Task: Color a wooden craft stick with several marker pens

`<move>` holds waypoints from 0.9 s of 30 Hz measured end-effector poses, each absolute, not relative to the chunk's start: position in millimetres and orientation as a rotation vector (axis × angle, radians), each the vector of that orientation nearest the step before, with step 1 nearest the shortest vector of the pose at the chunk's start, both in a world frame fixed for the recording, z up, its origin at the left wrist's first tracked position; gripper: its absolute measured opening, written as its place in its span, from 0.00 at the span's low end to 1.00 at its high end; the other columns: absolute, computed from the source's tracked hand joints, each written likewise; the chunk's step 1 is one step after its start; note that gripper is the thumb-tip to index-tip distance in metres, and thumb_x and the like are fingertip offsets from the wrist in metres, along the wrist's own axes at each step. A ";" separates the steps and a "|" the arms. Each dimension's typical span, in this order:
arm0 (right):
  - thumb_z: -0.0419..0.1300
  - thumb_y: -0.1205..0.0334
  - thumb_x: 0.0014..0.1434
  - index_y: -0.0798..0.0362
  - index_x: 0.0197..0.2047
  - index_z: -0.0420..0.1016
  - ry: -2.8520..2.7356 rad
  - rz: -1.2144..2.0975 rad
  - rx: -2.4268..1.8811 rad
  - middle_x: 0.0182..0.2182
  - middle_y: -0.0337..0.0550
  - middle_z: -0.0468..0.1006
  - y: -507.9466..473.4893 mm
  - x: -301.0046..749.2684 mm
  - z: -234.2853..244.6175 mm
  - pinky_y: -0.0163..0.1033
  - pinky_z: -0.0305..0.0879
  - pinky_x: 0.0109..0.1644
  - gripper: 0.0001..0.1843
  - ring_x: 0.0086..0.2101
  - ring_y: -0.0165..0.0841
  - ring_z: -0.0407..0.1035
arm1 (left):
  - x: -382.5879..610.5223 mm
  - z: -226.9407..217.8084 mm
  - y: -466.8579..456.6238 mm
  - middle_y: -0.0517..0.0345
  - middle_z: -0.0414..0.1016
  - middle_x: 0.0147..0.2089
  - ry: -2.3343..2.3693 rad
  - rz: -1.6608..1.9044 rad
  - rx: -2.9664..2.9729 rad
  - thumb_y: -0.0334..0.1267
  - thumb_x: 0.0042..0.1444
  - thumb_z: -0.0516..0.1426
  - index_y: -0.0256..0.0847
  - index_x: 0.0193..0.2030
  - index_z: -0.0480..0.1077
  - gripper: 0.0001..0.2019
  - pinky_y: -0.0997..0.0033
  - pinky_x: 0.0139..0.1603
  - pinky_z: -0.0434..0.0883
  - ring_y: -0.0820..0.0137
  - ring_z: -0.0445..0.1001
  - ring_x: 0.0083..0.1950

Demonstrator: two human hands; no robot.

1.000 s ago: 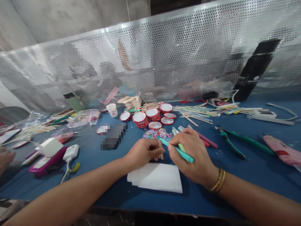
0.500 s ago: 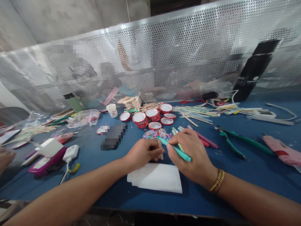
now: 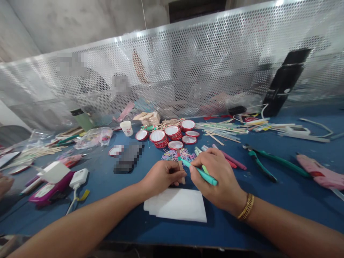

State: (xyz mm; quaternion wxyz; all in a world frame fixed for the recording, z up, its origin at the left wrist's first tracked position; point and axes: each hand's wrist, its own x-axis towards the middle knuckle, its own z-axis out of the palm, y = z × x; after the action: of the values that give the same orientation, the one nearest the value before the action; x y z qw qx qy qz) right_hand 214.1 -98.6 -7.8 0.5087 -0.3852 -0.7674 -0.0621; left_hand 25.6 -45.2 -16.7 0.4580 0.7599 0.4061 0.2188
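Observation:
My left hand [image 3: 163,175] pinches a flat wooden craft stick [image 3: 180,165] upright between thumb and fingers. Red and green bands colour the stick's upper part. A turquoise marker pen [image 3: 205,175] is gripped in my right hand [image 3: 220,175], its tip at or very close to the stick's edge just below the green band. Folded white paper [image 3: 176,206] lies on the table under and in front of my hands. Behind the stick sits a pile of thin multicoloured bands or strings [image 3: 169,154]. Several more markers [image 3: 233,158] lie partly hidden beyond my right hand.
Red-rimmed round discs [image 3: 158,137] stand stacked at the back, beside a paper cup [image 3: 126,128]. Green-handled pliers [image 3: 259,163] and a pink glue gun [image 3: 314,170] lie right. Left are a dark phone-like object [image 3: 129,157], a white adapter [image 3: 79,178] and another person's hand [image 3: 5,186].
The marker tip has moved slightly down along the stick, and a green band now shows below the red one. Both hands keep their holds. The view has shifted a little.

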 end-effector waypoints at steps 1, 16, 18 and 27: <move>0.55 0.69 0.58 0.50 0.30 0.64 -1.835 -0.154 -0.929 0.23 0.35 0.71 -98.9 214.8 -7.6 0.45 0.59 0.43 0.06 0.25 0.31 0.64 | 25.5 -16.7 -45.2 0.59 0.72 0.26 1.007 0.539 1.875 0.51 0.56 0.58 0.38 0.26 0.69 0.18 0.75 0.29 0.66 0.74 0.70 0.27; 0.56 0.62 0.65 0.47 0.43 0.71 -1.726 -0.091 -1.064 0.39 0.39 0.81 -89.3 218.9 -11.0 0.46 0.61 0.50 0.04 0.38 0.36 0.74 | 26.4 -14.5 -46.8 0.58 0.75 0.29 1.003 0.531 1.812 0.49 0.56 0.60 0.37 0.29 0.72 0.16 0.77 0.30 0.67 0.76 0.69 0.27; 0.57 0.62 0.64 0.48 0.42 0.69 -1.696 -0.107 -1.081 0.38 0.41 0.80 -88.8 218.5 -11.1 0.46 0.62 0.48 0.03 0.39 0.37 0.74 | 26.6 -14.6 -46.5 0.59 0.74 0.27 1.003 0.529 1.813 0.49 0.56 0.60 0.37 0.28 0.72 0.15 0.77 0.29 0.67 0.76 0.69 0.27; 0.59 0.65 0.62 0.47 0.43 0.68 -1.691 -0.159 -1.059 0.39 0.40 0.80 -88.4 216.8 -12.2 0.47 0.62 0.49 0.06 0.40 0.37 0.74 | 25.8 -14.7 -47.7 0.60 0.74 0.27 0.959 0.539 1.839 0.47 0.57 0.59 0.38 0.28 0.72 0.15 0.77 0.30 0.67 0.76 0.69 0.27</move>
State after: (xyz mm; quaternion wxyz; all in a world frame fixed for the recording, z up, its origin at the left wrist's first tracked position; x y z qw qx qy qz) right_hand 216.8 -88.4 -12.2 0.5396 -0.4454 -0.7114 -0.0671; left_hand 25.8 -47.7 -14.7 0.4787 0.7535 0.3929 0.2208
